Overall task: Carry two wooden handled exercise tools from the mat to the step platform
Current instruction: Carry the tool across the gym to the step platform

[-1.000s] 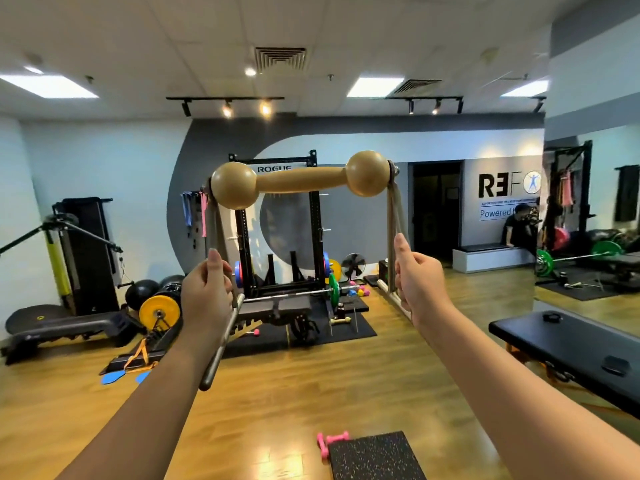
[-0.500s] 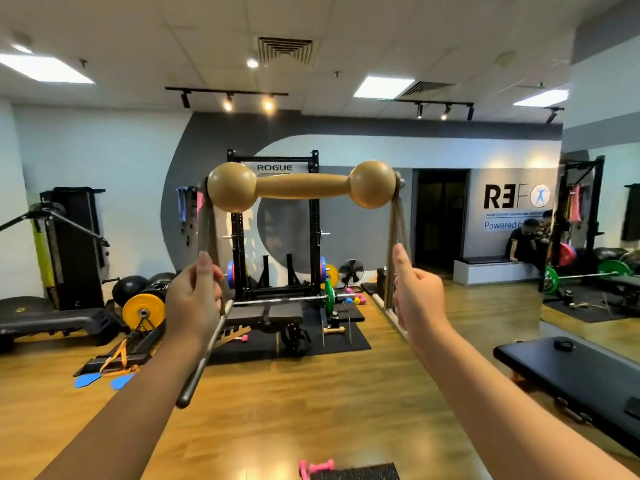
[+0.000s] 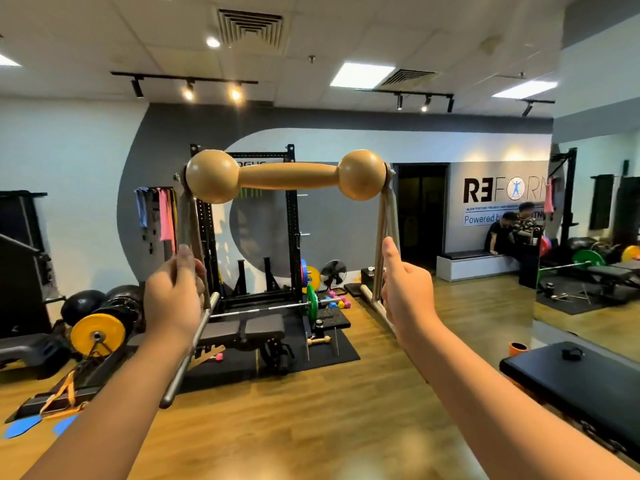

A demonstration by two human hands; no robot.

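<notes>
I hold up a wooden-handled exercise tool [image 3: 287, 176] at face height: a tan bar with a ball at each end, on metal legs and base rails. My left hand [image 3: 173, 299] is shut on its left leg. My right hand [image 3: 405, 292] is shut on its right leg, thumb up. A second, small wooden-handled tool [image 3: 318, 341] lies on the black mat [image 3: 343, 355] in front of the rack. A low dark step platform [image 3: 34, 351] sits at the far left.
A black squat rack [image 3: 292, 237] with a bench and a barbell stands ahead. A yellow weight plate [image 3: 97, 336] and black balls lie to the left. A black padded table [image 3: 571, 379] stands close on the right. Two people sit on the white bench [image 3: 467, 265].
The rack and mat have come closer. The pink dumbbell and speckled block at the bottom edge have dropped out of view. Both hands keep the same hold on the raised tool.
</notes>
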